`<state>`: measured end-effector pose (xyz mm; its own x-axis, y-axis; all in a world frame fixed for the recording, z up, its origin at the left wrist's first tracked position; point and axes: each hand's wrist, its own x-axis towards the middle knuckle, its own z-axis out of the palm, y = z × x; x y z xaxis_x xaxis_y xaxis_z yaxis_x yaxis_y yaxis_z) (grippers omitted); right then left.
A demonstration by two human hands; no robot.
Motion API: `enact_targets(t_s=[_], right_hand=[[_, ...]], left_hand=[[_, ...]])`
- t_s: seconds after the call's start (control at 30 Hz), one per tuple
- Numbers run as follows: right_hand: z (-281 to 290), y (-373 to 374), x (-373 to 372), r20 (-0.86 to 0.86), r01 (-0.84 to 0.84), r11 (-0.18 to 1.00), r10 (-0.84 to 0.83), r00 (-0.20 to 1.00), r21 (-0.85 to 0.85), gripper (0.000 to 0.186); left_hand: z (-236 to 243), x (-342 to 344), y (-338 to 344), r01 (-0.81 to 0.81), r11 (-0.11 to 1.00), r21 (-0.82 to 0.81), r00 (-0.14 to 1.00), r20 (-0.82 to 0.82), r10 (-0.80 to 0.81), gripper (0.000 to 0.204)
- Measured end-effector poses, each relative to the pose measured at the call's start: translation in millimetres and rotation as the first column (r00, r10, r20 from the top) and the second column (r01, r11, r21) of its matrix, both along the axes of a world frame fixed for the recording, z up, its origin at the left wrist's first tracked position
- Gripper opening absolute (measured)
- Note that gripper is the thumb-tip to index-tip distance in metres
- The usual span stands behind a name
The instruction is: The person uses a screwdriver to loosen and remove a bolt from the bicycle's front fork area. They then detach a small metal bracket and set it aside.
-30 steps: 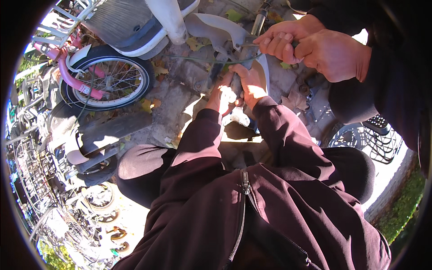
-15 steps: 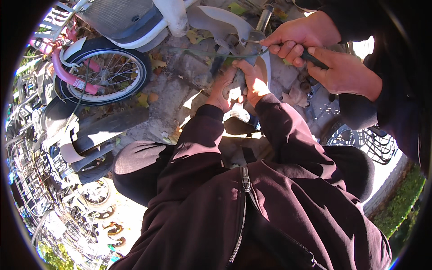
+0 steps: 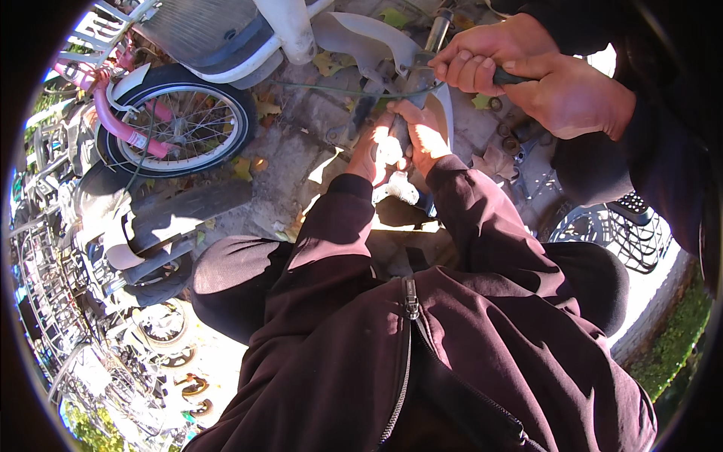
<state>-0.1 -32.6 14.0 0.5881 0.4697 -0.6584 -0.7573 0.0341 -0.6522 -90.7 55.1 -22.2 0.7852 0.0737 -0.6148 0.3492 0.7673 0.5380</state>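
Note:
My left hand [image 3: 367, 153] and my right hand [image 3: 426, 137] close around a grey bicycle part [image 3: 401, 135] low in front of me, thumbs at its top. The fingers cover most of it, so its exact kind is hidden. A pale ribbed piece [image 3: 399, 188] shows just below them. Beyond my hands is a curved grey-white guard [image 3: 369, 36] beside a shiny metal tube [image 3: 438, 32]. Another person's two hands [image 3: 576, 90] grip a dark-handled tool [image 3: 512, 77] above and right of mine, its tip toward the guard's bracket.
A small wheel [image 3: 181, 124] with a pink fork [image 3: 113, 120] lies at left, above a dark mudguard [image 3: 188, 203]. A thin green cable [image 3: 324, 87] crosses the paving. Loose rings [image 3: 510, 143], dry leaves and a black basket [image 3: 640, 237] are at right; many bicycles stand far left.
The other person's hands have shifted slightly left and up with the tool, and its shaft is less visible. My hands keep nearly the same hold. The view has tilted slightly.

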Motion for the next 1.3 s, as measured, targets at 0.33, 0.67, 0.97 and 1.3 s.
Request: enact_targets(t_s=[0.33, 0.67, 0.97, 1.3], right_hand=[[-8.4, -0.5, 1.5, 0.010, -0.062, 0.996, 0.062, 0.998, -0.057, 0.025], [-14.3, -10.2, 0.6, -0.046, 0.010, 0.997, -0.007, 0.999, 0.070, 0.021], [-14.3, -2.6, -0.6, -0.063, -0.068, 0.996, 0.071, 0.995, 0.049, 0.019], [-20.5, -2.2, -5.4, -0.095, 0.016, 0.996, -0.007, 0.995, 0.088, 0.026]], left_hand=[[-18.2, -5.8, 0.9, 0.056, 0.974, 0.220, 0.988, 0.129, -0.085, 0.046], [-42.4, -12.0, -10.2, -0.072, 0.997, 0.042, 0.994, 0.083, 0.068, 0.042], [28.9, 3.4, -12.4, -0.192, 0.970, -0.151, 0.978, -0.113, 0.176, 0.037], [17.4, -0.1, -10.4, -0.181, 0.479, 0.859, 0.957, 0.265, -0.114, 0.037]])
